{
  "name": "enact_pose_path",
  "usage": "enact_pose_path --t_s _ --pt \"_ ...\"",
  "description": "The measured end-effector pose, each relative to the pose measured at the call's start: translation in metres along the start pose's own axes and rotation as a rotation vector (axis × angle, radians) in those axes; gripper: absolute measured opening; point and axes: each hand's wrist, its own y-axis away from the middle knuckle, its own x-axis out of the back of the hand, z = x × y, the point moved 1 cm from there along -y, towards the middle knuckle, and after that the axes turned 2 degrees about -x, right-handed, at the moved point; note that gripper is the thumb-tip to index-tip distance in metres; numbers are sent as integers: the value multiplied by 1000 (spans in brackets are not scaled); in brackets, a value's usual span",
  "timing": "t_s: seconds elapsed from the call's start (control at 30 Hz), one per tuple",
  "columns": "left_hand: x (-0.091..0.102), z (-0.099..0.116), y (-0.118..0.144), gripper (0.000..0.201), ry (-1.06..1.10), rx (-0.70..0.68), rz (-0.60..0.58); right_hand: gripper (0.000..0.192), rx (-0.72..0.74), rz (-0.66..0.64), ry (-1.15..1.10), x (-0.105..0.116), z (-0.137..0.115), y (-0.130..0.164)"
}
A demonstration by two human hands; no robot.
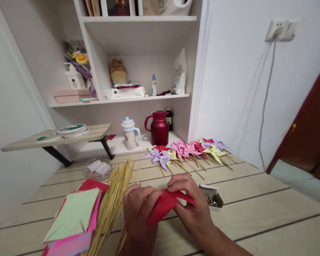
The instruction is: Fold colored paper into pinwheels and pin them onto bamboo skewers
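Observation:
Between my two hands, above the table's front middle, is a piece of red paper [164, 206] with cut flaps, partly bent over. My left hand [141, 208] grips its left side, fingers curled over the top. On the other side my right hand [190, 202] pinches a folded flap between thumb and fingers. Just right of that hand sits a small open box [214, 199] holding shiny metal pieces. Left of my left hand lie a heap of thin wooden sticks [109, 202] and a stack of coloured paper sheets [74, 213], pale green on top with slits cut in.
Finished paper pinwheels [185, 149] on sticks lie along the table's back. Behind them stand a dark red jug [160, 128] and a speckled cup [130, 135]. A clear round container [97, 169] and a small raised shelf [96, 133] are at the left.

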Motion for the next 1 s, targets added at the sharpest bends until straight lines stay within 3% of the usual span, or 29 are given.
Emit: enact_pose_path --t_s 0.5,1.0 --pt "8 4 -5 15 -31 -55 -44 17 105 -92 65 6 -6 -8" --pt "4 9 -2 21 10 47 -13 21 157 -88 118 5 -4 -6"
